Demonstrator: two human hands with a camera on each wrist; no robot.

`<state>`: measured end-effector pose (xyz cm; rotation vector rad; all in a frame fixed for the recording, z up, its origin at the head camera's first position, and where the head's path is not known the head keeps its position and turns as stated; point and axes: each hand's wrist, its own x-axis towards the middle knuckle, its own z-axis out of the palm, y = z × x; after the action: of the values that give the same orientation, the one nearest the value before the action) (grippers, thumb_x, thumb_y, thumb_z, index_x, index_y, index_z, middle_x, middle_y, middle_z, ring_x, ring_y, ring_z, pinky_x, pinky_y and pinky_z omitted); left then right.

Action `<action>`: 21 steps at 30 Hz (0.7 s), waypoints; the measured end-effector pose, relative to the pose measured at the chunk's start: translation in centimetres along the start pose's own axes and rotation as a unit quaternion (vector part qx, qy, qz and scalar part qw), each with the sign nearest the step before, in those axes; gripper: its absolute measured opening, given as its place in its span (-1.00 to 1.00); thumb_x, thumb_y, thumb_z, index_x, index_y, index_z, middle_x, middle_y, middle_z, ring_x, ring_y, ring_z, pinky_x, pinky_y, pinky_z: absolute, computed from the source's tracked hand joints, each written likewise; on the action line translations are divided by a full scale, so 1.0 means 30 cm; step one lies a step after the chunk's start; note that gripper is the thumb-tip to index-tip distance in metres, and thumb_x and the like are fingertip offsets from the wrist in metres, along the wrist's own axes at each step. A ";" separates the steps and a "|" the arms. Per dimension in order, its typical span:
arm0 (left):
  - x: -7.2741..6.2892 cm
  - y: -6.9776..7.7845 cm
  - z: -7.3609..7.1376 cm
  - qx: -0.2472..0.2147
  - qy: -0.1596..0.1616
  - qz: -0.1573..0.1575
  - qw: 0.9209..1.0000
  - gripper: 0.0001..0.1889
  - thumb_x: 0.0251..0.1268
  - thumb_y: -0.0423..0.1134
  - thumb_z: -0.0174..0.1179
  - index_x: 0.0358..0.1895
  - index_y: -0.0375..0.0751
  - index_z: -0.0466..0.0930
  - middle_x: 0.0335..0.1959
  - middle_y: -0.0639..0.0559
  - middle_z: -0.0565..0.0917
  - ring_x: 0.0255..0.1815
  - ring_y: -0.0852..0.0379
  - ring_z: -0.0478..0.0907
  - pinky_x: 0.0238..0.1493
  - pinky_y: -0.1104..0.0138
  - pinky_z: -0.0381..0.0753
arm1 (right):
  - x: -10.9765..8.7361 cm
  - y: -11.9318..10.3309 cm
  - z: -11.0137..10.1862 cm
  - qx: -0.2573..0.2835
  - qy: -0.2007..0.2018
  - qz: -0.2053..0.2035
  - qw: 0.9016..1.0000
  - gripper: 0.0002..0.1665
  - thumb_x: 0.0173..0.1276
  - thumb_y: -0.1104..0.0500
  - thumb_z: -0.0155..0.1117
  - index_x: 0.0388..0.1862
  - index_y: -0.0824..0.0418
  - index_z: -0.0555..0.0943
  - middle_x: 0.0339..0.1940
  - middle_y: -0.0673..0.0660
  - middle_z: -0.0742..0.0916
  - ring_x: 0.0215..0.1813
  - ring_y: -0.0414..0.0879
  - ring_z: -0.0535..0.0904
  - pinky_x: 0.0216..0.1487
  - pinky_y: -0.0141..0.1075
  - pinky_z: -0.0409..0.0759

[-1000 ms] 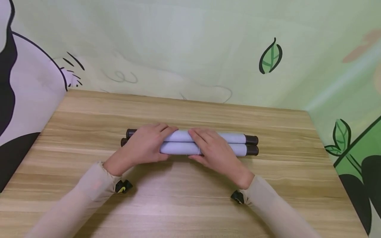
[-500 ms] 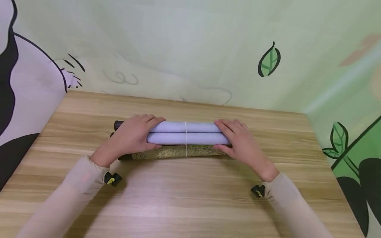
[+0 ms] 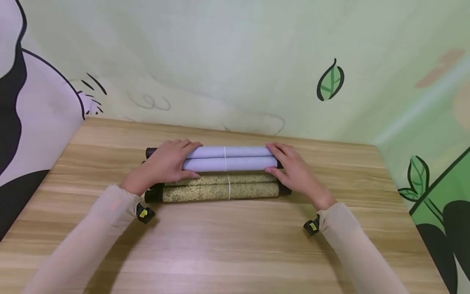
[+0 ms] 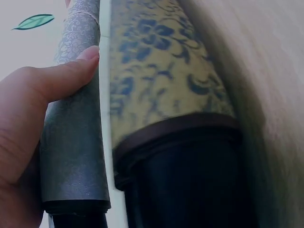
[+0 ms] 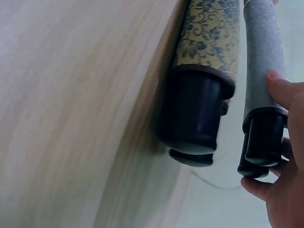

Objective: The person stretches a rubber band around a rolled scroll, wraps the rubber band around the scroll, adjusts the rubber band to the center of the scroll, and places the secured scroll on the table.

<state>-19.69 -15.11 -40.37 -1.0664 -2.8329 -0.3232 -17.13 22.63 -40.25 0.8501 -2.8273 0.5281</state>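
Observation:
A pale blue scroll (image 3: 246, 163), two rolls side by side with dark end caps, is tied by a thin white string (image 3: 225, 157). My left hand (image 3: 163, 163) grips it near its left end, thumb on the near side and fingers over the far side. Near the opposite end my right hand (image 3: 296, 169) holds it the same way. Just in front lies a second double-rolled scroll (image 3: 198, 193) on the table, yellowish with blue flowers and black knobs. In both wrist views a gap separates the blue scroll (image 4: 76, 147) from the flowered scroll (image 5: 209, 38).
The wood-grain table (image 3: 235, 245) runs back to a pale green printed cloth (image 3: 227, 69). A similar cloth with leaf drawings (image 3: 420, 173) flanks the right edge. Small black wrist cameras (image 3: 312, 226) sit at the sleeve cuffs.
My hands have spread from the blue scroll's middle to near its ends. The blue scroll has moved away from the person, uncovering the flowered scroll that was hidden beneath it.

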 end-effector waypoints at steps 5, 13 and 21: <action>0.013 -0.011 0.027 -0.007 -0.021 -0.007 1.000 -0.06 0.03 0.24 0.40 0.43 -0.21 0.31 0.14 -0.19 0.60 0.05 -0.12 0.58 0.08 -0.09 0.55 | 0.011 0.020 0.036 0.019 -0.019 0.013 1.000 -0.16 0.40 -0.01 0.26 0.54 0.26 0.21 0.46 0.32 0.40 0.47 0.23 0.28 0.50 0.09 0.28; 0.015 -0.027 0.043 -0.050 -0.058 -0.022 0.997 -0.14 0.15 0.17 0.34 0.43 -0.26 0.31 0.11 -0.25 0.60 0.04 -0.14 0.58 0.08 -0.10 0.54 | 0.030 0.037 0.083 0.044 -0.040 0.019 0.998 -0.19 0.41 0.02 0.24 0.53 0.27 0.22 0.45 0.33 0.40 0.48 0.23 0.27 0.48 0.11 0.29; -0.004 -0.037 0.092 -0.066 -0.088 -0.034 0.993 -0.24 0.36 0.12 0.16 0.47 -0.29 0.24 0.28 -0.28 0.51 0.26 -0.24 0.46 0.24 -0.17 0.43 | 0.040 0.037 0.115 0.089 -0.077 0.035 0.992 -0.28 0.50 0.09 0.11 0.54 0.29 0.20 0.47 0.39 0.36 0.51 0.31 0.23 0.50 0.18 0.24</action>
<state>-20.37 -15.37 -43.25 -1.0746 -3.0476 -0.4481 -18.87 21.62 -43.50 0.8578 -2.9955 0.7655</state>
